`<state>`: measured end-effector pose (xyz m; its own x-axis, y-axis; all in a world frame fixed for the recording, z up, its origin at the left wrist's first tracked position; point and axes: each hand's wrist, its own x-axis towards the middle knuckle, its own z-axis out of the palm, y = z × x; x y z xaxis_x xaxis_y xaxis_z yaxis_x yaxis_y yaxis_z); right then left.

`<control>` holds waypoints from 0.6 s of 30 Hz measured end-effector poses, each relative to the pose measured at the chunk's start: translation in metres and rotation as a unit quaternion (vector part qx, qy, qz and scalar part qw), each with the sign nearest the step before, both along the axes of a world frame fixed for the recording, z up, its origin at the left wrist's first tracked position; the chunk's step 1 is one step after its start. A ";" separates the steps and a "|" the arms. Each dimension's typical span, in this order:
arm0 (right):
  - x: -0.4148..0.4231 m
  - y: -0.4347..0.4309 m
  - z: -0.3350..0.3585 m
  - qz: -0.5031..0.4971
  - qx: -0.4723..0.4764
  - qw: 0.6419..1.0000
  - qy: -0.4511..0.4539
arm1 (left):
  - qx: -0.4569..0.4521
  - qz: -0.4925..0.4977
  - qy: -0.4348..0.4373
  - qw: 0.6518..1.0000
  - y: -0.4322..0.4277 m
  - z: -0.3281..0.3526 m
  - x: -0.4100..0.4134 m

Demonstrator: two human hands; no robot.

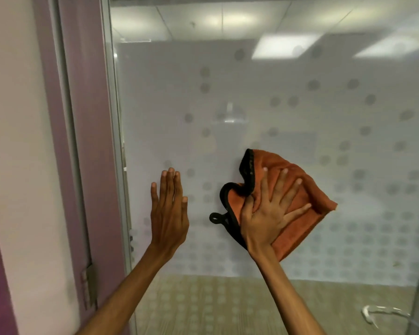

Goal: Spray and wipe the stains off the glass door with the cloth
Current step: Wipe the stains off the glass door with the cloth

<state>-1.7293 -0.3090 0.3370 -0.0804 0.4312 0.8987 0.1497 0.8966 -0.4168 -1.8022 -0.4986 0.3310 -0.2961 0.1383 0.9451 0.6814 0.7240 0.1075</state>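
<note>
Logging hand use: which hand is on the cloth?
The right hand, spread flat on the orange cloth against the glass door; the left hand lies bare on the glass.

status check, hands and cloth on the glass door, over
Left hand open, flat at the glass door. Right hand spread, pressing the orange cloth to the glass. Nothing in the way.
</note>
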 end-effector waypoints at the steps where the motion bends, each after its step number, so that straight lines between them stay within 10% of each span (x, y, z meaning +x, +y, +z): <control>1: -0.003 -0.007 0.002 0.004 0.021 1.000 -0.003 | 0.001 0.003 0.000 1.000 -0.006 0.000 -0.004; 18: -0.021 -0.046 0.052 0.070 0.226 0.971 -0.024 | 0.080 -0.048 0.029 0.995 -0.038 0.047 -0.015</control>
